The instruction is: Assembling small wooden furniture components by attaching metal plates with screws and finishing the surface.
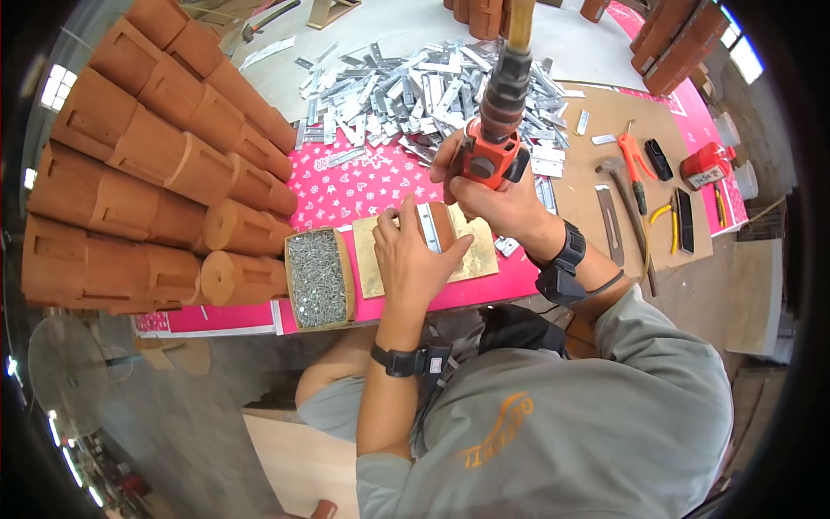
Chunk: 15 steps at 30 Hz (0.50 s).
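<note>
My left hand [417, 257] grips a short reddish-brown cylinder piece [444, 227], thumb on its near side and fingers at its left. Along the top of the piece lies a silver metal strip [428, 227] with holes. Both rest on a pale wooden board [370, 268] near the table's front edge. Just above and to the right, my right hand [497, 203] is wrapped round a red power screwdriver [491, 160], whose dark upper part reaches up to the top of the view. The driver's tip is hidden behind the hand.
A box of small screws [320, 277] stands left of the board. Stacked brown cylinders [164, 164] fill the left side. Beyond lies a heap of metal strips [432, 91]. A hammer [627, 203], orange-handled tool [635, 160], yellow-handled pliers [664, 221] and red bottle [707, 164] lie at right.
</note>
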### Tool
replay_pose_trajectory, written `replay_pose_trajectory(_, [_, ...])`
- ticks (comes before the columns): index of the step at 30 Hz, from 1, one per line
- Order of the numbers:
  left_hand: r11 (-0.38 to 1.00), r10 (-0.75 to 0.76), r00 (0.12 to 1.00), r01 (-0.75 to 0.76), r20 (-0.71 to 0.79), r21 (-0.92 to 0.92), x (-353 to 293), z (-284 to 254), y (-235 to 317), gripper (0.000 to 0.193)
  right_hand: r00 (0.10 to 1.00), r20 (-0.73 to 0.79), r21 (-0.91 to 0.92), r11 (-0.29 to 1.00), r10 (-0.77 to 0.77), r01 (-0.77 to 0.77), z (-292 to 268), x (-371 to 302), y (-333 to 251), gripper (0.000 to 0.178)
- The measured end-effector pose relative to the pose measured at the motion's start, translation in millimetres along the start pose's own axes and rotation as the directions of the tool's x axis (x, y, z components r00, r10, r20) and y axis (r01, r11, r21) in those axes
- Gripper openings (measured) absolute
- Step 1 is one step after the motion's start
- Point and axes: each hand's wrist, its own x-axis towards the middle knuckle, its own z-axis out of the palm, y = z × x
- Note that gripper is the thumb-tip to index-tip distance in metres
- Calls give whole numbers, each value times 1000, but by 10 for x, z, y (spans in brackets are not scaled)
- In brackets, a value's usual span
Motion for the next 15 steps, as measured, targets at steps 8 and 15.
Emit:
replay_pose_trajectory(8, [985,35,996,-21,79,-172,92,-102,-285,80,992,-104,-29,997,70,-74,-245,-321,356,33])
replay_pose_trajectory(15, [549,-2,996,78,92,-832,126,-2,-427,74,992,-120,14,1000,25,-23,-202,-299,467,27])
